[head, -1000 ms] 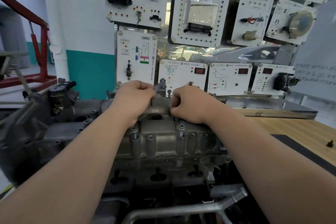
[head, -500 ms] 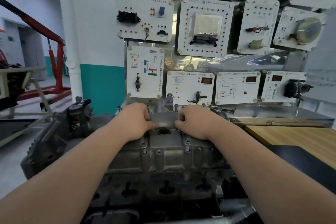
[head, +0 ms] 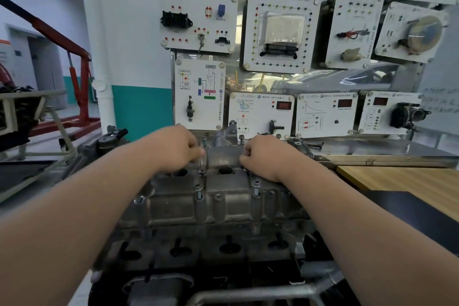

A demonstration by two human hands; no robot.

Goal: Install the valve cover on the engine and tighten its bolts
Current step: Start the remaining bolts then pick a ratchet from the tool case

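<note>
Here my left hand [head: 177,149] rests on the far middle of the valve cover [head: 223,199]. Its fingertips are drawn together, pinching a bolt [head: 201,165] that stands upright in its hole just left of an open round port [head: 225,170]. My right hand [head: 264,156] lies just right of that port, fingers curled down against the cover's top. Whether they clamp anything I cannot tell, since my knuckles hide it. The valve cover sits on the engine [head: 203,251] straight in front of me, running left to right. Along its near edge more bolts [head: 256,187] stand proud of their holes, and two others poke up at the far edge between my hands. Beyond the engine hangs a wall of white training panels [head: 280,32]. A wooden table [head: 397,181] is on the right and a red hoist [head: 79,87] far left.
</note>
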